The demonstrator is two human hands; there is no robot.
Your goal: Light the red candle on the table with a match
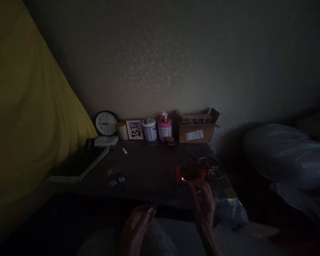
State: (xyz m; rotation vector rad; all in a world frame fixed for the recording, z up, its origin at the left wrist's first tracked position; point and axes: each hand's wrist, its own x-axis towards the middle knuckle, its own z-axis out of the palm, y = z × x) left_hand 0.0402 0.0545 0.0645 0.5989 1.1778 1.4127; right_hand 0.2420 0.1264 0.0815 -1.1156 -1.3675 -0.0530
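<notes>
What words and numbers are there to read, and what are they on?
"12": at the top of the clock.
Most other clock numbers: too small to be sure.
Label on the box: too small.
White tub and pink tub: print too blurred.

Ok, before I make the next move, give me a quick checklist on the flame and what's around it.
1. Match burning: ok, small flame at its tip.
2. Right hand gripping the end away from the flame: ok.
3. Left hand away from the flame: ok.
4. Flame clear of the left red item: cannot tell, too dark.
5. Thin sticks apart from the flame: ok, off to its right.
6. Cardboard box away from the flame: ok, back by the wall.
</notes>
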